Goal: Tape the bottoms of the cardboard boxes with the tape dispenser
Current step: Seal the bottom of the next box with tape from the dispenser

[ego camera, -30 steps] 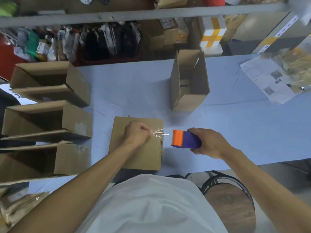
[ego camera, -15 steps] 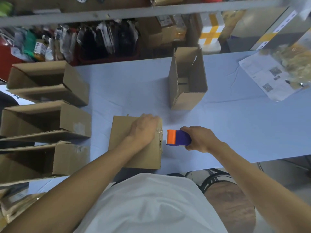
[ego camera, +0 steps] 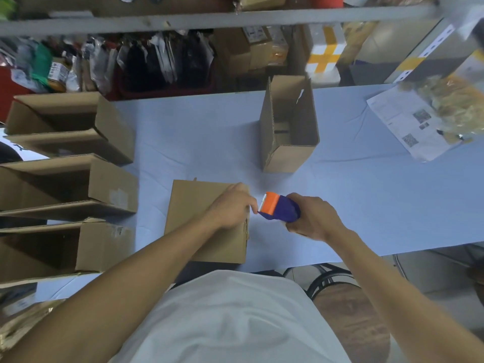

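Head view: a flat-topped cardboard box (ego camera: pixel 207 221) sits at the near edge of the blue desk (ego camera: pixel 366 205), directly in front of the person. The left hand (ego camera: pixel 230 208) rests on the box's right end, fingers curled down at that edge, one fingertip reaching toward the tape dispenser (ego camera: pixel 280 208). The dispenser, orange at its front and purple behind, is just right of the box, its nose at the box's right edge. The right hand (ego camera: pixel 311 218) grips its purple body, fingers wrapped around it. An open box (ego camera: pixel 288 124) stands beyond the flat box. Three open boxes (ego camera: pixel 68 184) lie on their sides to its left.
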Available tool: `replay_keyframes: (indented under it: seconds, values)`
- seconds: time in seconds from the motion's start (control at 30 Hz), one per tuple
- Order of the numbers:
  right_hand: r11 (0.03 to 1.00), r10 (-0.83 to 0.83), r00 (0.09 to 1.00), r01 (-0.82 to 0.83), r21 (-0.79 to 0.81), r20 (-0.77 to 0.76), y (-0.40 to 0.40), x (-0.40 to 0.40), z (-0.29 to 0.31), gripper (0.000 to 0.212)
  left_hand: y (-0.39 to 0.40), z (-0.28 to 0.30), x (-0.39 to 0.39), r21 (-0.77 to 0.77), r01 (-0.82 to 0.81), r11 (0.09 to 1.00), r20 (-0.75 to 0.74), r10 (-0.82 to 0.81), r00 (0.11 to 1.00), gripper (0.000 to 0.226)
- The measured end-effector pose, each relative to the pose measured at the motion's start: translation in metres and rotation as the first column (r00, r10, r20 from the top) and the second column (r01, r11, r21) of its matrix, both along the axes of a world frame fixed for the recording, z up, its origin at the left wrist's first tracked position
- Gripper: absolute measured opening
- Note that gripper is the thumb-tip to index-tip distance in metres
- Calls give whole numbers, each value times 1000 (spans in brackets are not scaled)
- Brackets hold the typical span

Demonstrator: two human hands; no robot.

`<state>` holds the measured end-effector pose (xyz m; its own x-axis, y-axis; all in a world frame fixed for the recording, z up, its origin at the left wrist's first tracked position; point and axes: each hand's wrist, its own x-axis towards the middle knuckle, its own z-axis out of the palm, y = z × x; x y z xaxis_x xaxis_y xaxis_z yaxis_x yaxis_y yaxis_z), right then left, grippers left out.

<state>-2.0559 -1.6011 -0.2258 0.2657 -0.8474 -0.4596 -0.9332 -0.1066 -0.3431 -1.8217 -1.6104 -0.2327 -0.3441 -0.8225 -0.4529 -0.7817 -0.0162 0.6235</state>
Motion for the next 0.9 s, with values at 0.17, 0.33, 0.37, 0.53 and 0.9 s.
replay_keyframes:
  seconds: [0.17, 0.33, 0.37, 0.53, 0.9]
  values:
    - [993, 45, 983, -25, -113, 180, 14, 0, 10, 55, 6, 2, 9, 177, -331, 927, -288, 370, 883, 14]
    - [988, 85, 966, -50, -147, 244, 17, 7, 19, 60, 19, 2, 5, 483, -486, 729, -367, 672, 643, 15]
    - [987, 93, 964, -55, -154, 251, 17, 8, 20, 61, 21, 2, 5, 536, -483, 693, -365, 706, 607, 14]
    - [988, 93, 953, -52, -146, 288, 18, 13, 22, 61, 26, 7, 9, 729, -385, 566, -340, 788, 514, 11]
    - [994, 106, 986, -106, -9, 131, 19, -20, 15, 57, 32, 9, 32, 231, -690, 686, -105, 723, 683, 11]
